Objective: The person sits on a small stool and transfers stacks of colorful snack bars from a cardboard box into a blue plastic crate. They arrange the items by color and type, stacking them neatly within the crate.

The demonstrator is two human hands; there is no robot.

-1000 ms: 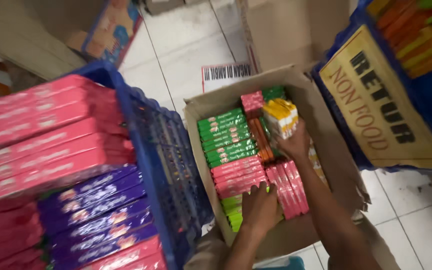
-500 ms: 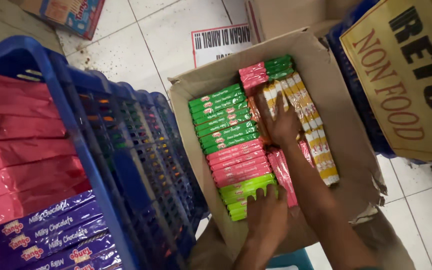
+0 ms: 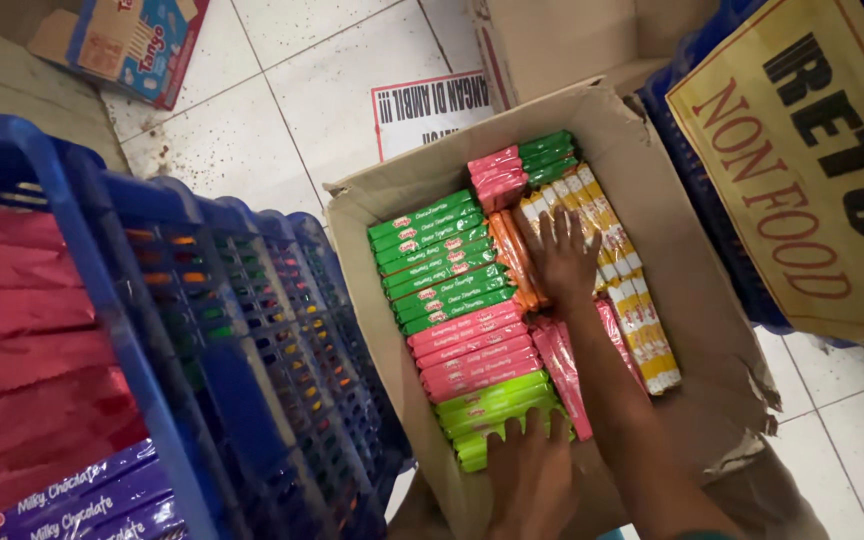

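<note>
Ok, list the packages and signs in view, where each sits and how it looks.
Cardboard box: centre floor, open, brown.
Green packs: box's left column, slim.
Pink packs: below them.
Lime packs: under left hand.
Yellow packs: beside right hand.
Yellow sign: right, on a blue crate.
White paper sign: floor, red-bordered.

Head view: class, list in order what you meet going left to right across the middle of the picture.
Pink packs in crate → blue crate wall → green packs → orange packs → right hand → yellow packs → box wall → sign.
</note>
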